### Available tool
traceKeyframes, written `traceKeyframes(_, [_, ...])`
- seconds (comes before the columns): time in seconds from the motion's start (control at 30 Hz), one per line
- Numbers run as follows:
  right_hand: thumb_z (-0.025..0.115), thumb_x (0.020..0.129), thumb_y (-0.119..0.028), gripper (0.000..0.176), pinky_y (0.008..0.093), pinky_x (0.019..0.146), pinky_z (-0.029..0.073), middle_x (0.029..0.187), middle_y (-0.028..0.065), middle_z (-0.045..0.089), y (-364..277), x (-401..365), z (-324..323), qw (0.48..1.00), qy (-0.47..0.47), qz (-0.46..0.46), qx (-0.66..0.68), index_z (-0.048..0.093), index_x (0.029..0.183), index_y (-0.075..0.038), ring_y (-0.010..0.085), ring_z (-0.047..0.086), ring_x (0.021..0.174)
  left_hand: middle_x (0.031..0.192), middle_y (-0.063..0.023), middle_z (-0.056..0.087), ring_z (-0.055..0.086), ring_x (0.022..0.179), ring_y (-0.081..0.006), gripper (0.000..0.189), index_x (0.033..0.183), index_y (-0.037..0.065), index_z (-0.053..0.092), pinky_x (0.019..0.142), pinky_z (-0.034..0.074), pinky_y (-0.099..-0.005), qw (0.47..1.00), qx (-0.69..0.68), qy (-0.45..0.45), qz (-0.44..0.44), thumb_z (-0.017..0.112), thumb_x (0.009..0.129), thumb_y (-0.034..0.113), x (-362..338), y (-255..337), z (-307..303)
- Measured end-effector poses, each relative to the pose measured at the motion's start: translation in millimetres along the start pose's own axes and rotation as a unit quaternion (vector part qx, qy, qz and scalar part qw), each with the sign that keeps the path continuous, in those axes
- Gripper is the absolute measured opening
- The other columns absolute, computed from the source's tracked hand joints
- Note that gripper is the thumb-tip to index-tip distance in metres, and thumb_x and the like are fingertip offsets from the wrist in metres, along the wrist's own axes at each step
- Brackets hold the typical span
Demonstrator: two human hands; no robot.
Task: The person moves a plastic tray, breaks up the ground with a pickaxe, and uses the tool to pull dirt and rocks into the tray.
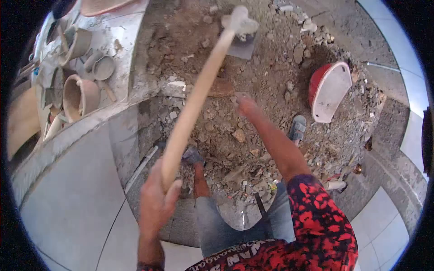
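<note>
My left hand [156, 196] is wrapped around the lower end of a hoe's wooden handle [194, 106]. The handle slants up and away, and the hoe's head [239, 25] with its flat grey blade [244, 47] overlaps the dirt at the far side. Reaching forward over the rubble, my right hand [246, 106] is off the handle and smeared by motion. Its fingertips are right at the end of a reddish-brown, brick-like piece [221, 87]. Whether the fingers grip that piece, I cannot tell.
Loose soil and broken stones [253, 140] surround my sandalled feet. A red basin with a pale inside [332, 92] stands tilted at the right. Dusty buckets [81, 97] and small containers crowd the ledge at left. Pale floor tiles [72, 180] border the dug area.
</note>
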State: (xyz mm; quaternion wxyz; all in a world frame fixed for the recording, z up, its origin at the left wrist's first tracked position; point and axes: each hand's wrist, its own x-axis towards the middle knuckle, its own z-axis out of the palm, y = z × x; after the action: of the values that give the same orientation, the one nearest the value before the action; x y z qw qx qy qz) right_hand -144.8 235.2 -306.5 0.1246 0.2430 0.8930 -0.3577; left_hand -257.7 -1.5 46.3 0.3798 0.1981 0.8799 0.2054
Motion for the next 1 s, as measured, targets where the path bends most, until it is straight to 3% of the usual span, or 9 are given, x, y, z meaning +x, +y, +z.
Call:
traceKeyframes(0.03, [0.050,0.079,-0.013,0.044,0.0411,0.089,0.036,0.117,0.0194,0.043,1,7,10,0.992,-0.099,0.026,-0.074,0.040,0.121,-0.008,0.0330,0.045,0.107,0.098,-0.0231,0.055,0.055,0.090,-0.0360,0.052,0.117,-0.003,0.041,0.078,0.043,-0.0356,0.999,0.035,0.004,-0.001,0.060,0.074,0.019,7,6,-7])
traceKeyframes(0.13, [0.054,0.075,-0.012,0.048,0.0457,0.089,0.034,0.118,0.0172,0.041,28,41,87,0.980,0.021,-0.043,-0.192,0.039,0.121,-0.010,0.0349,0.041,0.108,0.089,-0.0192,0.057,0.058,0.084,-0.0273,0.060,0.115,-0.006,0.042,0.072,0.044,-0.0345,0.997,0.034,0.035,-0.058,0.063,0.072,0.030,21,7,-22])
traceKeyframes(0.43, [0.061,0.071,-0.013,0.059,0.0488,0.081,0.037,0.118,0.0146,0.040,37,114,143,0.974,0.015,-0.008,-0.224,0.034,0.124,-0.016,0.0341,0.042,0.103,0.068,-0.0102,0.053,0.050,0.061,-0.0152,0.059,0.101,-0.007,0.048,0.056,0.040,-0.0274,0.996,0.062,0.024,-0.051,0.062,0.070,0.041,69,69,-48])
traceKeyframes(0.53, [0.063,0.071,-0.020,0.058,0.0468,0.079,0.040,0.109,0.0147,0.049,58,114,126,0.984,0.031,-0.038,-0.170,0.037,0.122,-0.015,0.0353,0.049,0.097,0.062,-0.0078,0.051,0.047,0.054,-0.0122,0.058,0.097,-0.008,0.050,0.051,0.039,-0.0251,0.997,0.062,0.004,-0.036,0.061,0.071,0.043,77,91,-45])
traceKeyframes(0.6, [0.061,0.073,-0.028,0.053,0.0416,0.079,0.042,0.104,0.0160,0.054,72,114,95,0.993,-0.114,-0.008,0.038,0.041,0.119,-0.010,0.0342,0.053,0.093,0.062,-0.0075,0.051,0.046,0.053,-0.0114,0.058,0.097,-0.007,0.050,0.050,0.038,-0.0238,0.996,0.059,0.014,-0.059,0.062,0.071,0.044,77,106,-41])
traceKeyframes(0.73, [0.062,0.069,-0.041,0.062,0.0360,0.080,0.043,0.102,0.0171,0.057,107,19,20,0.950,-0.014,0.127,0.285,0.045,0.114,-0.003,0.0305,0.055,0.094,0.062,-0.0057,0.051,0.046,0.052,-0.0092,0.060,0.099,-0.005,0.051,0.046,0.035,-0.0208,0.993,0.045,0.056,-0.091,0.064,0.070,0.046,78,134,-30])
traceKeyframes(0.83, [0.063,0.071,-0.024,0.039,0.0296,0.069,0.044,0.085,0.0078,0.062,119,-75,-58,0.876,0.131,0.213,0.412,0.055,0.102,-0.001,0.0163,0.056,0.077,0.063,-0.0034,0.052,0.045,0.052,-0.0081,0.063,0.099,-0.004,0.052,0.045,0.033,-0.0197,0.988,0.048,0.002,-0.148,0.065,0.068,0.050,77,146,-35])
traceKeyframes(0.87, [0.061,0.072,-0.022,0.033,0.0258,0.062,0.043,0.078,0.0022,0.058,162,-113,-41,0.861,0.106,0.333,0.368,0.057,0.099,-0.002,0.0115,0.053,0.069,0.063,-0.0034,0.052,0.045,0.052,-0.0081,0.063,0.099,-0.004,0.052,0.045,0.033,-0.0197,0.988,0.048,-0.003,-0.144,0.065,0.068,0.050,75,148,-36])
traceKeyframes(1.0, [0.058,0.073,-0.028,0.036,0.0326,0.064,0.044,0.080,0.0097,0.060,250,-194,-117,0.782,0.335,0.367,0.376,0.057,0.096,0.001,0.0173,0.054,0.068,0.062,-0.0011,0.051,0.042,0.050,-0.0065,0.060,0.098,-0.001,0.053,0.044,0.031,-0.0189,0.990,0.051,0.012,-0.132,0.065,0.068,0.049,72,162,-21])
